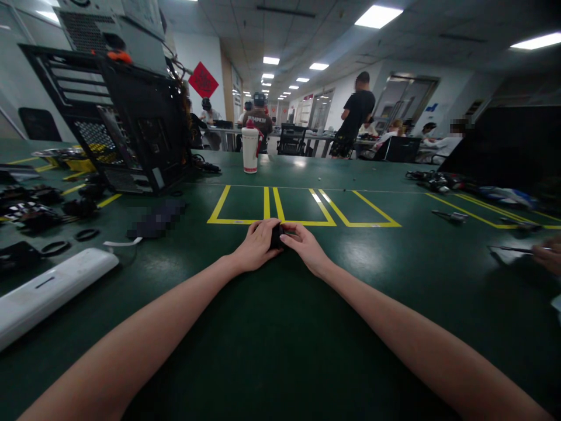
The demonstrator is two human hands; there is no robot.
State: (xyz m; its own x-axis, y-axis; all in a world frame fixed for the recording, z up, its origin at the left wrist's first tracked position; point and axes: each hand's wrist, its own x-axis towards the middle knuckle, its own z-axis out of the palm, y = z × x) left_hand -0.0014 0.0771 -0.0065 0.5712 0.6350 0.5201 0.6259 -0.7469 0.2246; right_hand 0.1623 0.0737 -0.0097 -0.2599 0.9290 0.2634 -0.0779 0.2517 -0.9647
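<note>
Both hands meet over the green table [280,327], just in front of the yellow tape outlines [304,223]. Between them is a small black object [276,237], mostly covered by fingers, so its kind cannot be made out. My left hand [258,245] wraps around it from the left, fingers bent over its top. From the right, my right hand [307,247] grips its other side between thumb and fingers.
On the left stand an open black computer case [140,134], a white power strip [56,292] and black rings [55,248]. A white cup [250,151] stands behind the tape. At right lie cables [432,180], a small tool [450,216] and another person's hand [547,254].
</note>
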